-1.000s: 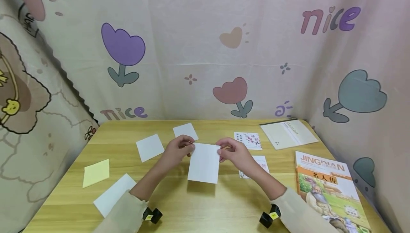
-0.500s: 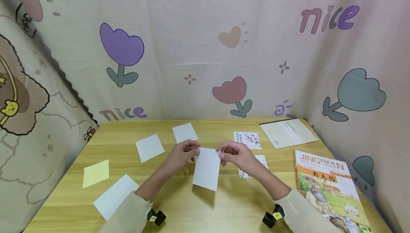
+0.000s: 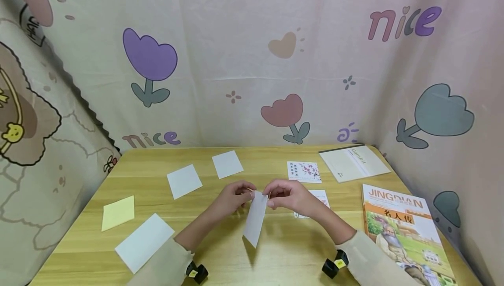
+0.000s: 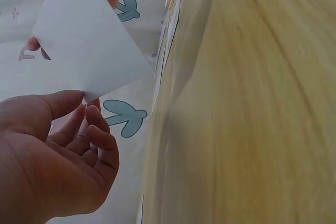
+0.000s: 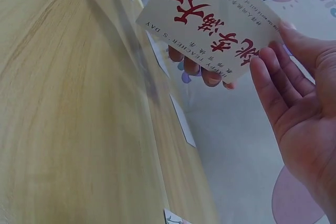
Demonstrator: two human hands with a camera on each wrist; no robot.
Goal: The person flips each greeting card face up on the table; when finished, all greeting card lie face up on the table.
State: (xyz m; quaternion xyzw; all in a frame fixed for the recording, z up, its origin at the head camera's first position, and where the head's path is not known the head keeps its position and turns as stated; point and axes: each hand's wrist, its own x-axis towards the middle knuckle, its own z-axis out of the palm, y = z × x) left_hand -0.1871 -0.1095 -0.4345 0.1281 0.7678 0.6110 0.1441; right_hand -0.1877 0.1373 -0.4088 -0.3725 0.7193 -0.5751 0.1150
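Note:
Both hands hold one small card (image 3: 255,219) upright above the wooden table (image 3: 220,259). My left hand (image 3: 248,195) pinches its top left corner and my right hand (image 3: 271,198) pinches the top right corner. In the head view the card is turned almost edge-on. The left wrist view shows the card's blank white back (image 4: 86,45), its corner between the thumb and fingers of my left hand (image 4: 84,100). The right wrist view shows its printed face (image 5: 210,22) with red characters, and my right hand (image 5: 286,51) holds its edge.
White cards (image 3: 184,181) (image 3: 227,164) (image 3: 144,242) and a yellow one (image 3: 118,212) lie to the left. Printed cards (image 3: 304,172) (image 3: 323,196), a pale notebook (image 3: 354,163) and an illustrated book (image 3: 405,229) lie to the right. Patterned cloth walls close in three sides.
The card has turned from facing the head camera to almost edge-on. Both hands have come closer together and slightly nearer, still holding its top corners.

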